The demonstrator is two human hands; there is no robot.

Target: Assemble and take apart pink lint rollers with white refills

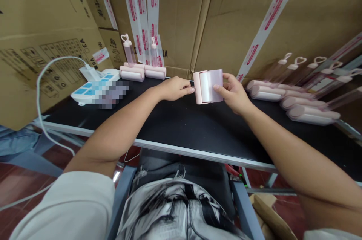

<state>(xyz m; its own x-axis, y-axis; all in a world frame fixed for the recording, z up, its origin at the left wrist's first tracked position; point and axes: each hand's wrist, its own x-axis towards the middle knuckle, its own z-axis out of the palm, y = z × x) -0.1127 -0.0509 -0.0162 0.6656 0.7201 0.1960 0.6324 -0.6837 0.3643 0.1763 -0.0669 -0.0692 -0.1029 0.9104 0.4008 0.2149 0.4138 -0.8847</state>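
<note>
A pink lint roller head [208,86] with a white roll inside and a translucent pink cover is held just above the black table top [181,127]. My right hand [232,93] grips its right side, thumb on the front of the cover. My left hand [174,88] is curled closed, its fingertips pressing the roller's left end cap. Two finished pink lint rollers [143,70] with clear, heart-topped handles stand upright at the back left. Several more pink lint rollers [296,102] lie on their sides in a row at the right, handles pointing away.
Large cardboard boxes [240,17] with pink-printed tape wall in the back and left. A white power strip [94,86] with blue buttons and a white cable [39,93] lies at the table's left end. The table's metal front edge [183,151] runs above my lap.
</note>
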